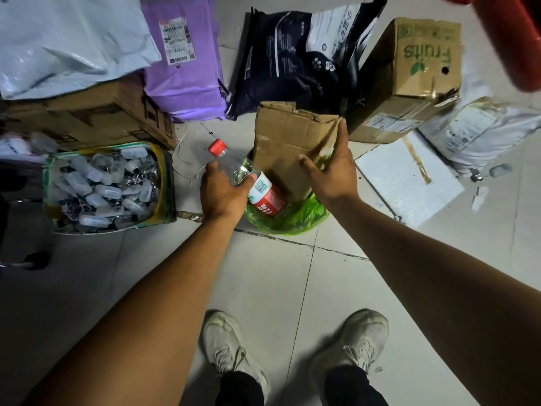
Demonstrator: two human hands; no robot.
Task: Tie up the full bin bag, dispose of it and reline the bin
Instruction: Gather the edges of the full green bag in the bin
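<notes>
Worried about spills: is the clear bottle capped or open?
Capped: the red cap sits on the neck of the bottle, which the left hand grips, tilted over the green bag.

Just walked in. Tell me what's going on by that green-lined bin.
A person stands over the bin's green bag, which is stuffed and not yet tied. Their left hand grips a clear bottle with a red cap, held over the bag's mouth. Their right hand lies flat against a cardboard box sticking up out of the bag.
</notes>
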